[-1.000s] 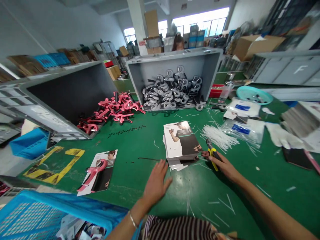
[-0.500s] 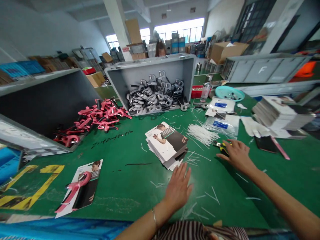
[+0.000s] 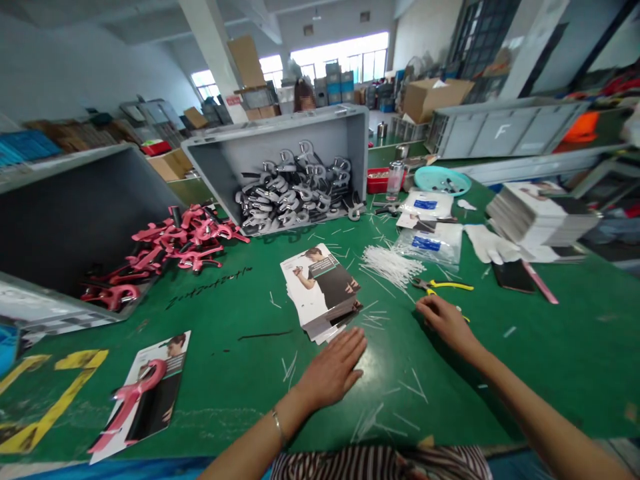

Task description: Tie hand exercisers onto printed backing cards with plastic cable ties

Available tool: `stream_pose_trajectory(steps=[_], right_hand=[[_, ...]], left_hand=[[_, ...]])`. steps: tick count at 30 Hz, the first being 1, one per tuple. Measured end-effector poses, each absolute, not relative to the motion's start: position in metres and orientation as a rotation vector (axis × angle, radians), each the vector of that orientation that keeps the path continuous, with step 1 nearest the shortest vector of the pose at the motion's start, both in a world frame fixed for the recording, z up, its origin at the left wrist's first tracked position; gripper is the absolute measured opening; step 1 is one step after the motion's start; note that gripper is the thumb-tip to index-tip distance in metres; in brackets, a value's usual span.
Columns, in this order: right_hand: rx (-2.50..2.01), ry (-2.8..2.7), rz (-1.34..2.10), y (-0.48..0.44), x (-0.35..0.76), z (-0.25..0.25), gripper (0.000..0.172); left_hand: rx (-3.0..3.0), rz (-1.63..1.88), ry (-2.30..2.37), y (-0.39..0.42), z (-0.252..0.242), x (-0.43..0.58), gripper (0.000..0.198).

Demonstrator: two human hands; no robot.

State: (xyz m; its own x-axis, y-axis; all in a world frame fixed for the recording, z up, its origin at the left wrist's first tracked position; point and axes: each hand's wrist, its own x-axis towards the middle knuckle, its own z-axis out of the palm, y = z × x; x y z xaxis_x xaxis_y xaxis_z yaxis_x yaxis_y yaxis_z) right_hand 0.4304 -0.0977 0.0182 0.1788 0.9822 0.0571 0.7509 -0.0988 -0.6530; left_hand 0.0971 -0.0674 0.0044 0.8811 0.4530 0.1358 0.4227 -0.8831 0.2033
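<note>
**White-and-dark stack of printed cards (image 3: 320, 283) by the left hand (image 3: 333, 370)**

The stack lies mid-table, well in from the near edge; the left hand rests flat, fingers extended, just beside its near corner. The right hand (image 3: 447, 323), fingers bent, partly covers yellow-handled metal pliers (image 3: 451, 285); its grip cannot be told. Black handwriting (image 3: 207, 288) on the green table (image 3: 240, 380) seemingly reads "200+200+200+10"; beyond the far edge, a grey plastic crate (image 3: 523, 130) bears "F".
</note>
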Motion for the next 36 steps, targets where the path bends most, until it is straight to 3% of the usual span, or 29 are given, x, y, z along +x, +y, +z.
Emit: stream_pose_trajectory(steps=[2,6,8,11,13,15,19,21,23,25,27,29,31,34,36], right_hand=[[-1.881,-1.449,0.583,-0.116,0.43,0.023,0.038],[-1.735,-1.079,0.697,-0.154,0.428,0.035,0.035],[-1.708,-0.992,0.67,-0.168,0.433,0.044,0.031],[-1.719,-0.928,0.557,-0.183,0.444,0.062,0.028],[-1.744,-0.914,0.498,-0.191,0.449,0.073,0.028],[-1.759,-0.88,0.478,-0.195,0.448,0.079,0.028],[-1.677,-0.766,0.555,-0.19,0.429,0.065,0.029],[-1.547,-0.712,0.622,-0.177,0.411,0.05,0.027],[-1.425,-0.674,0.695,-0.161,0.388,0.036,0.026],[-1.346,-0.67,0.774,-0.147,0.368,0.031,0.026],[-1.306,-0.702,0.814,-0.14,0.358,0.035,0.025],[-1.305,-0.742,0.761,-0.143,0.364,0.047,0.023],[-1.377,-0.784,0.631,-0.156,0.381,0.061,0.021],[-1.551,-0.85,0.528,-0.183,0.406,0.073,0.03],[-1.652,-0.92,0.6,-0.194,0.412,0.068,0.037]], left_hand=[[2.851,0.253,0.592,-0.061,0.005,0.128,0.068],[2.648,0.364,1.022,-0.087,0.0,0.209,0.072],[2.634,0.352,0.69,-0.13,-0.002,0.245,0.071],[2.584,0.236,-0.196,-0.188,0.004,0.266,0.044],[2.514,0.275,-0.368,-0.192,0.013,0.245,0.043],[2.506,0.368,-0.032,-0.167,0.02,0.193,0.047],[2.262,0.746,1.388,-0.111,0.015,0.055,0.046],[2.177,0.743,1.786,-0.116,0.002,0.023,0.057],[2.285,0.618,1.687,-0.142,-0.01,0.041,0.067],[2.45,0.41,1.023,-0.17,-0.015,0.097,0.068],[2.417,0.223,0.208,-0.185,-0.009,0.162,0.044],[2.373,0.23,-0.101,-0.181,0.007,0.207,0.042],[2.408,0.343,-0.053,-0.163,0.024,0.224,0.045],[2.491,0.481,0.638,-0.138,0.036,0.219,0.046],[2.544,0.474,0.811,-0.139,0.035,0.213,0.056]])
